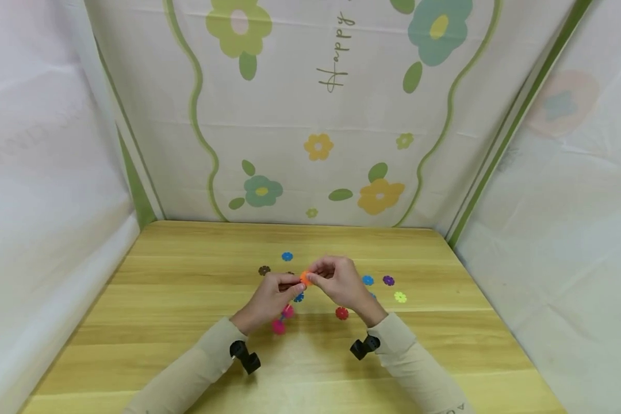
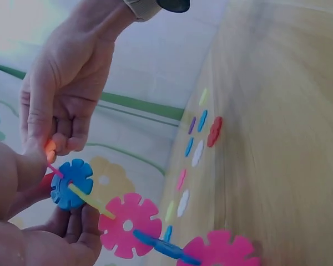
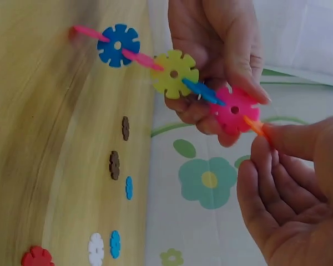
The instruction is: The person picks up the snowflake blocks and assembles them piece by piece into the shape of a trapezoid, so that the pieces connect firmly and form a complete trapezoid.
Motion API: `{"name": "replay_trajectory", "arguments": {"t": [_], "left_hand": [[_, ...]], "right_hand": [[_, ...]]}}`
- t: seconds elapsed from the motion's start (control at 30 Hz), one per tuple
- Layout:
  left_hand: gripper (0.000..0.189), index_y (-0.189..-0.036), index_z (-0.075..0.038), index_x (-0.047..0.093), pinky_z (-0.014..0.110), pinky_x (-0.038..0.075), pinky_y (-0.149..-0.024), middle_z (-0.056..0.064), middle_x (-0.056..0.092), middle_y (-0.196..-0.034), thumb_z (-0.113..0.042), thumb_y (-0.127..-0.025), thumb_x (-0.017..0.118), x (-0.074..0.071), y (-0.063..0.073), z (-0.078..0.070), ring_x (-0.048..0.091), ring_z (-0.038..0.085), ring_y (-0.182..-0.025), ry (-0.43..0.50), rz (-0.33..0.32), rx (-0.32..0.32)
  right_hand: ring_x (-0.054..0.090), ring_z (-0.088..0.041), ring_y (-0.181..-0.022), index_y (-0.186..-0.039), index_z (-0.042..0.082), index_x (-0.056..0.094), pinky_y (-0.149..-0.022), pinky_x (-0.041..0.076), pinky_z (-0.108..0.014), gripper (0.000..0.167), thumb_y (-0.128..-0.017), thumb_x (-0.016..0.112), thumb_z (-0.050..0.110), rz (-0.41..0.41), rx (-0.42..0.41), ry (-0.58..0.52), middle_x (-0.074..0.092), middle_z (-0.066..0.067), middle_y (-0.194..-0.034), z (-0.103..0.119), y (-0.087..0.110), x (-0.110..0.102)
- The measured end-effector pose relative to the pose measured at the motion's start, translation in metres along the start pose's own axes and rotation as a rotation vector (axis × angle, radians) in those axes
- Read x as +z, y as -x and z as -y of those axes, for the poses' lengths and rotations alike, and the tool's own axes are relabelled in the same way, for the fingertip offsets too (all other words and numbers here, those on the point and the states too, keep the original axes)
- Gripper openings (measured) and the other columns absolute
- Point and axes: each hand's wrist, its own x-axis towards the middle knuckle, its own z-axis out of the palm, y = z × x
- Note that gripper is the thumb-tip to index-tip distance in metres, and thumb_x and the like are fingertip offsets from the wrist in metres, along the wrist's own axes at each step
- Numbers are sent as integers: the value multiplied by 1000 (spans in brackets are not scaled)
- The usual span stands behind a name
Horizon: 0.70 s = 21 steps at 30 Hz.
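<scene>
From the left, a brown disc (image 1: 264, 270) lies on the tabletop (image 1: 176, 287) toward its far edge, and near it the left hand (image 1: 268, 299) pinches the pink end disc (image 3: 227, 117) of a colourful chain (image 3: 167, 86), which trails toward the near edge. Past a blue disc (image 1: 287, 256) closer to the far edge, an orange disc (image 1: 306, 278) touches that pink piece, gripped by the thumb and fingers of the right hand (image 1: 341, 283) about midway between the left and right edges. Further right lie a red disc (image 1: 342, 313), a purple disc (image 1: 388, 280) and a yellow disc (image 1: 401, 297), the last nearest the right edge
</scene>
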Motion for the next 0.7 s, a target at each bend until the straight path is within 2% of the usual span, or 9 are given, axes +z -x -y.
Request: {"name": "replay_trajectory", "arguments": {"t": [0.13,0.2,0.33,0.4,0.6,0.7], "left_hand": [[34,-130,-6,73,22,50,-70,11,74,-110,-29,-109,60,-8,1,-3,56,17,-80,-36,77,-45],[37,-133,-7,71,25,53,-74,10,74,-116,-34,-111,57,-11,1,-5,60,17,-86,-46,102,-55],[37,-130,-9,72,36,59,-89,10,74,-122,-36,-111,57,-12,-3,-10,66,21,-100,-52,69,-62],[35,-127,-8,73,41,58,-89,12,74,-120,-35,-110,58,-11,-6,-12,65,21,-99,-47,46,-65],[28,-117,-4,73,29,52,-78,21,71,-110,-27,-110,60,-5,-10,-12,58,18,-85,-11,13,-46],[25,-113,-5,74,27,52,-77,18,71,-107,-26,-110,60,-4,-9,-6,58,18,-84,-2,1,-44]], "right_hand": [[72,-9,-74,-101,4,78,-69,62,-27,10,-100,74,13,20,31,-66,78,-14,-93,-5,0,-1],[72,-11,-75,-102,5,78,-69,61,-27,10,-100,74,13,39,57,-87,78,-15,-94,-6,0,-4],[73,-15,-79,-105,6,78,-71,62,-28,11,-101,73,16,85,91,-101,78,-15,-98,-5,0,-11],[74,-16,-81,-107,6,78,-73,62,-28,13,-102,73,16,104,97,-104,77,-17,-100,-5,0,-13],[75,-14,-86,-112,6,77,-79,63,-26,17,-102,72,19,147,89,-80,77,-20,-105,-5,3,-20],[74,-14,-90,-114,8,76,-82,62,-24,19,-102,73,22,161,97,-22,77,-12,-105,-11,11,-28]]}}
